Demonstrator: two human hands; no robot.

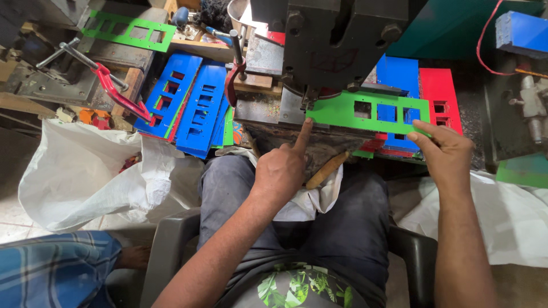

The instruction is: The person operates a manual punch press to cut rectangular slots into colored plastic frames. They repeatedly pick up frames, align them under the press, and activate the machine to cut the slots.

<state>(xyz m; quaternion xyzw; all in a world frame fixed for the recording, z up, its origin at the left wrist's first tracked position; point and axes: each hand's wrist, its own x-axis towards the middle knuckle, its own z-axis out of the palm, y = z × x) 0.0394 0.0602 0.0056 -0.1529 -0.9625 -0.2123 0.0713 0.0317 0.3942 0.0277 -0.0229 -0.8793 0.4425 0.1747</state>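
Fingers of both hands are steadying a green plastic plate lying under the dark press machine. Right hand is pinching its right edge between thumb and forefinger, while left hand, otherwise curled, is pressing one extended index fingertip against its left end.

A cluttered workshop in daylight: a grey plastic chair stands on a pale floor, a white woven sack beside it, dark machinery behind.

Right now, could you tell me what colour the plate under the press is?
Green plate, with rectangular cut-outs; the head view shows it best.
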